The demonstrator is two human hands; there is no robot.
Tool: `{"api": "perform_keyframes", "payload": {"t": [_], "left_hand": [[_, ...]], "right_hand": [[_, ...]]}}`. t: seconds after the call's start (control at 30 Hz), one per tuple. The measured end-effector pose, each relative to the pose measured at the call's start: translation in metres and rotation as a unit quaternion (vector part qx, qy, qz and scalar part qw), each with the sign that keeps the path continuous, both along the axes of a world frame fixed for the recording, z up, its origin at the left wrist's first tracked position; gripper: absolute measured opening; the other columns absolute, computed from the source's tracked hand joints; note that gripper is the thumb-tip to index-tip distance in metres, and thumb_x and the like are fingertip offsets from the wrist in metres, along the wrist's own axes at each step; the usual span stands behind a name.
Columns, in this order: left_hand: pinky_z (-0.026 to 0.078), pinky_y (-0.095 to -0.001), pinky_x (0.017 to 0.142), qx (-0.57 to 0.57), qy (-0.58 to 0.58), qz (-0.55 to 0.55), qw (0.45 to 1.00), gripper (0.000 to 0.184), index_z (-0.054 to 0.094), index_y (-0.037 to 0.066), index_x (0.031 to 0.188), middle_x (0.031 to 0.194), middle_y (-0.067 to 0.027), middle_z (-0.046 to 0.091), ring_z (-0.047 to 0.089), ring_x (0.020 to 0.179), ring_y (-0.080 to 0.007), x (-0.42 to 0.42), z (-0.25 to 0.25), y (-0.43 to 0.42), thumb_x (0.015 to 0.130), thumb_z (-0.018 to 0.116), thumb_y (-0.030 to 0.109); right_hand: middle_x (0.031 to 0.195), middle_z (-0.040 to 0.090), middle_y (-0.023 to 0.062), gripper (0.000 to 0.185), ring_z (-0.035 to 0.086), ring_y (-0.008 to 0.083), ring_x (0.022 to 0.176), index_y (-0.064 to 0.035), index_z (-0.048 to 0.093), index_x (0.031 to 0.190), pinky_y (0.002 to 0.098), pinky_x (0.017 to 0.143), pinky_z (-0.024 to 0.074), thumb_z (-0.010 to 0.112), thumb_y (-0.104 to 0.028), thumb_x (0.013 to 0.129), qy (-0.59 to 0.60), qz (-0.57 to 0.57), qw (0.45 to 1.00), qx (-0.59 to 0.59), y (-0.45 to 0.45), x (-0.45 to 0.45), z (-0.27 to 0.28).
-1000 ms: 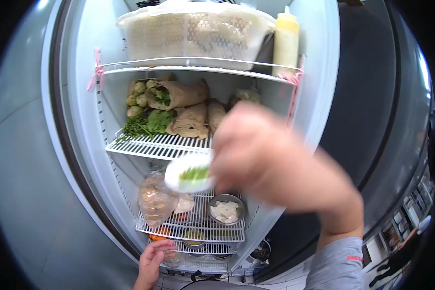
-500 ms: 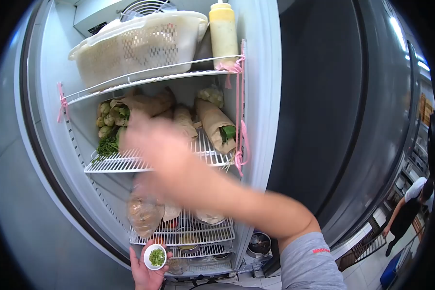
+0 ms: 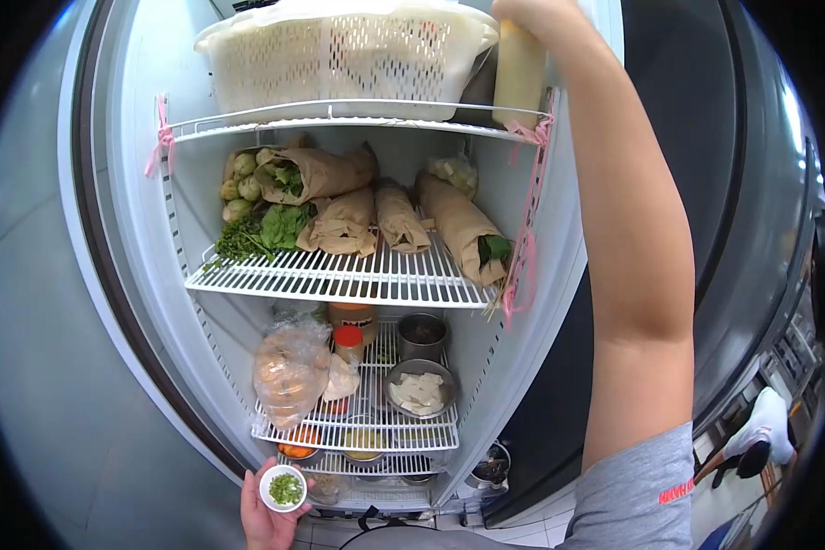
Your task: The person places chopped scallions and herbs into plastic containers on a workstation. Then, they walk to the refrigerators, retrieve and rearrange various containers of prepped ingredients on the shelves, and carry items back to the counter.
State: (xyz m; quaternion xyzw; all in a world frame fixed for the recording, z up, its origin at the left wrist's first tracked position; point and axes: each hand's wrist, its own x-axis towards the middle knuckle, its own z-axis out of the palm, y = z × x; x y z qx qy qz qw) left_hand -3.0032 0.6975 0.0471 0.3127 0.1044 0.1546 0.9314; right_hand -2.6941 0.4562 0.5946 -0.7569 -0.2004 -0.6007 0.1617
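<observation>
Low in the view, my left hand [image 3: 258, 524] holds a small white bowl [image 3: 268, 500] of chopped greens [image 3: 287, 489]. My right arm stretches up to the top shelf, where my right hand [image 3: 533, 13] is closed around the upper end of a squeeze bottle [image 3: 520, 78] of pale yellow sauce. The hand covers the bottle's cap, and the frame cuts off part of the hand. The bottle stands upright on the wire shelf, to the right of a white perforated basket [image 3: 339, 64].
The open fridge's middle rack [image 3: 339, 286] bears paper-wrapped greens [image 3: 463, 225] and loose herbs [image 3: 247, 236]. Below are a plastic bag [image 3: 289, 371], a red-lidded jar [image 3: 348, 339] and a metal bowl [image 3: 420, 390] of white pieces. A person [image 3: 761, 435] is at the far right.
My right hand has swung up from in front of the middle rack to the squeeze bottle. The left hand still holds the small bowl. The view has shifted, and the lower shelves are now uncovered.
</observation>
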Motion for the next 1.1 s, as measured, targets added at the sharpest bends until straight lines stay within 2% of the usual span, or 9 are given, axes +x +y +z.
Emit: {"api": "perform_keyframes", "payload": {"t": [0.17, 0.3, 0.4, 0.43, 0.5, 0.53, 0.8, 0.97, 1.1], "left_hand": [[0.063, -0.0438, 0.061, -0.045, 0.015, 0.03, 0.998, 0.057, 0.049, 0.009, 0.136, 0.118, -0.0224, 0.062, 0.066, 0.101, -0.0414, 0.017, -0.007, 0.004, 0.103, 0.032, 0.052], [0.064, -0.0424, 0.064, -0.023, -0.001, 0.002, 1.0, 0.052, 0.044, 0.005, 0.138, 0.123, -0.017, 0.061, 0.066, 0.104, -0.0359, 0.025, 0.003, -0.001, 0.104, 0.031, 0.042], [0.064, -0.0418, 0.065, 0.002, 0.004, 0.017, 1.0, 0.05, 0.044, 0.005, 0.138, 0.122, -0.0189, 0.061, 0.065, 0.105, -0.0372, 0.025, -0.004, -0.002, 0.104, 0.033, 0.04], [0.064, -0.0418, 0.066, -0.007, -0.004, 0.015, 1.0, 0.049, 0.045, 0.005, 0.138, 0.12, -0.0202, 0.061, 0.065, 0.105, -0.0375, 0.025, -0.006, -0.002, 0.104, 0.033, 0.039], [0.064, -0.0419, 0.065, -0.012, 0.002, 0.021, 1.0, 0.048, 0.047, 0.006, 0.136, 0.12, -0.0213, 0.061, 0.065, 0.104, -0.0379, 0.02, -0.005, -0.001, 0.105, 0.033, 0.039], [0.064, -0.042, 0.065, -0.014, 0.003, 0.025, 1.0, 0.047, 0.049, 0.007, 0.135, 0.119, -0.0223, 0.061, 0.066, 0.104, -0.0383, 0.017, -0.005, -0.001, 0.105, 0.033, 0.039], [0.064, -0.0423, 0.067, 0.009, 0.022, 0.053, 0.998, 0.047, 0.041, 0.007, 0.14, 0.12, -0.0201, 0.061, 0.066, 0.104, -0.0389, -0.002, -0.003, 0.002, 0.104, 0.034, 0.035], [0.064, -0.0455, 0.063, -0.013, 0.02, 0.079, 0.997, 0.05, 0.04, 0.007, 0.141, 0.119, -0.0186, 0.062, 0.066, 0.103, -0.04, -0.015, -0.018, 0.011, 0.102, 0.037, 0.039], [0.064, -0.0452, 0.063, -0.003, 0.029, 0.087, 0.996, 0.052, 0.038, 0.006, 0.142, 0.118, -0.017, 0.062, 0.066, 0.103, -0.0404, -0.014, -0.019, 0.017, 0.102, 0.04, 0.039]], "right_hand": [[0.113, 0.064, 0.0257, 0.041, 0.066, 0.0358, 0.095, 0.003, 0.053, 0.129, 0.0424, 0.081, 0.0536, 0.062, -0.002, 0.088, -0.314, 0.163, 0.932, 0.08, -0.011, -0.079, -0.029], [0.096, 0.061, 0.0136, 0.035, 0.062, 0.017, 0.08, 0.0025, 0.053, 0.127, 0.026, 0.07, 0.0534, 0.053, -0.008, 0.094, -0.244, 0.354, 0.899, 0.078, -0.041, -0.098, -0.057], [0.089, 0.065, 0.0173, 0.041, 0.066, 0.0254, 0.073, 0.0056, 0.053, 0.127, 0.0322, 0.073, 0.0552, 0.051, -0.011, 0.09, -0.014, 0.597, 0.799, 0.068, -0.019, -0.135, -0.179], [0.098, 0.064, 0.0152, 0.029, 0.061, 0.0249, 0.084, 0.0003, 0.061, 0.112, 0.0353, 0.074, 0.0503, 0.066, -0.013, 0.086, 0.147, 0.571, 0.8, 0.109, -0.027, -0.12, -0.201], [0.1, 0.065, 0.0108, 0.028, 0.061, 0.0172, 0.088, -0.0016, 0.064, 0.115, 0.0298, 0.079, 0.0503, 0.064, -0.011, 0.089, 0.071, 0.523, 0.848, -0.042, 0.01, -0.103, -0.29], [0.102, 0.065, 0.0103, 0.025, 0.061, 0.0183, 0.091, -0.0024, 0.065, 0.114, 0.0319, 0.083, 0.0504, 0.064, -0.008, 0.089, 0.206, 0.518, 0.83, -0.028, 0.027, -0.101, -0.341], [0.117, 0.053, 0.019, 0.037, 0.051, 0.0375, 0.112, -0.0068, 0.06, 0.123, 0.0414, 0.099, 0.0418, 0.068, -0.009, 0.087, 0.278, 0.399, 0.874, -0.015, 0.133, 0.006, -0.568], [0.14, 0.045, 0.021, 0.062, 0.045, 0.0401, 0.127, -0.0097, 0.051, 0.137, 0.0469, 0.109, 0.0342, 0.076, -0.012, 0.08, 0.03, 0.431, 0.902, 0.002, 0.099, -0.058, -0.425], [0.111, 0.064, 0.0148, 0.045, 0.057, 0.0313, 0.097, -0.001, 0.057, 0.122, 0.0412, 0.085, 0.0444, 0.07, -0.006, 0.08, -0.133, 0.402, 0.887, 0.182, 0.062, -0.07, -0.26]]}}
